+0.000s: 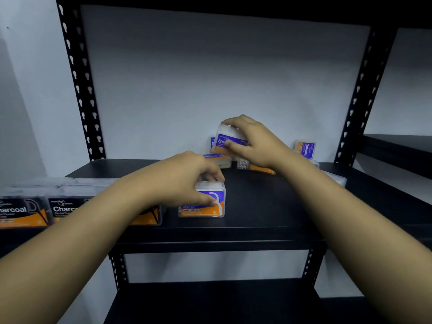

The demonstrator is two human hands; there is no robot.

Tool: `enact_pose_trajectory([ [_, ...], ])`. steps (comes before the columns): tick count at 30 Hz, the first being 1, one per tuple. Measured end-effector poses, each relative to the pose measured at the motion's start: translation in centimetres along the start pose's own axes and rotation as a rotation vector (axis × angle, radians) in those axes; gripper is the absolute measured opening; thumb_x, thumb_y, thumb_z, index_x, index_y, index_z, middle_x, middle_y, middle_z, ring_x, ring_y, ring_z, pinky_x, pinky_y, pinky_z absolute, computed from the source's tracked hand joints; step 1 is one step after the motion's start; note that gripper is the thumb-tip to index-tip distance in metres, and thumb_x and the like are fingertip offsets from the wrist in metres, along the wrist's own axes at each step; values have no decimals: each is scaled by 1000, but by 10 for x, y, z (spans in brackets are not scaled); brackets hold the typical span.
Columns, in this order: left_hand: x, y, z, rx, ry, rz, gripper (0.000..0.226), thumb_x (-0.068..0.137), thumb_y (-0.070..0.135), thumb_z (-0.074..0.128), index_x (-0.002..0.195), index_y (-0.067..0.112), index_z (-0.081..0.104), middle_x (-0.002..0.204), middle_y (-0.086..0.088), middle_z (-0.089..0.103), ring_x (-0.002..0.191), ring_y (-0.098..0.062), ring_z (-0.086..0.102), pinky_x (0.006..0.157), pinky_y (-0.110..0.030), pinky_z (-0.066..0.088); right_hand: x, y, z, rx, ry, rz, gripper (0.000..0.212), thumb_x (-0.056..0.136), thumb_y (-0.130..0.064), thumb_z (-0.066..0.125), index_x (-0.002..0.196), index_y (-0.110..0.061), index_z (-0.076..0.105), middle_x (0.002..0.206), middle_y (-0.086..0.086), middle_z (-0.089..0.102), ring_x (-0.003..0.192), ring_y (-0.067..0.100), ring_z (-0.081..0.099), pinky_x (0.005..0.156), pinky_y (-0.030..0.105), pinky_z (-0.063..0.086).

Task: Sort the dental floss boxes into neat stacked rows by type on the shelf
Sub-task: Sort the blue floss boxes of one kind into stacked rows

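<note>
My left hand (187,178) grips a clear purple-and-orange floss box (205,203) that stands near the front of the black shelf (257,206). To its left a row of black-and-orange Charcoal boxes (35,206) lines the front edge. My right hand (252,143) holds a purple Smooth box (228,137) raised at the back of the shelf. Below and around it lie loose purple boxes (218,159), partly hidden by my hands. Another Smooth box (305,148) stands on end at the back right.
Black perforated uprights (79,85) frame the shelf on both sides. A grey wall (210,78) closes the back. A lower shelf (210,302) sits below, and a neighbouring shelf (402,150) juts in at the right.
</note>
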State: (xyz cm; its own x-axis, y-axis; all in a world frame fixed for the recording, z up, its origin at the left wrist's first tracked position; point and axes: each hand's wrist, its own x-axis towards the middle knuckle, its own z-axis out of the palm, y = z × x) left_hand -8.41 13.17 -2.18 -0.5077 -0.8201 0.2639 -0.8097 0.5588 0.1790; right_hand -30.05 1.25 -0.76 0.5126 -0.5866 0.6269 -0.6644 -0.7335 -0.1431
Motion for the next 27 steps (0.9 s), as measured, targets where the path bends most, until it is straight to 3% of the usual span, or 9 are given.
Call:
enact_pose_trajectory([
  [4,-3,1,2,-15,32,-12,40,79,40,81,118,33,72,105,19,75,93,5,66,86,-22,55,-47,-12,-12,82,11,14,48,92,-34,62,132,-10,60,118,-1,59,105,9,55,91,20,41],
  [9,-6,-1,6,0,57,-19,44,81,39,80,123,33,71,113,20,73,97,5,67,88,-23,55,-89,-25,-20,183,-79,59,37,95,-27,68,131,-22,61,118,-10,64,104,4,60,90,16,46],
  [16,-5,-2,8,-36,59,-36,46,80,37,82,124,34,71,115,20,73,98,6,68,91,-27,56,-106,-30,-13,234,-226,103,42,91,-30,68,133,-26,62,119,-15,69,107,-2,65,94,22,53],
  [22,-6,-2,8,-60,56,-30,42,80,34,82,121,34,73,110,21,75,95,6,69,89,-31,57,-100,-39,-6,284,-289,103,39,91,-19,70,130,-24,66,116,-13,73,104,2,69,92,32,57],
  [27,-7,-1,7,-47,47,-24,41,81,34,82,121,34,73,110,21,75,94,5,69,86,-30,58,-98,-39,-5,300,-302,113,41,88,-22,69,129,-24,66,116,-9,74,104,4,70,92,37,58],
])
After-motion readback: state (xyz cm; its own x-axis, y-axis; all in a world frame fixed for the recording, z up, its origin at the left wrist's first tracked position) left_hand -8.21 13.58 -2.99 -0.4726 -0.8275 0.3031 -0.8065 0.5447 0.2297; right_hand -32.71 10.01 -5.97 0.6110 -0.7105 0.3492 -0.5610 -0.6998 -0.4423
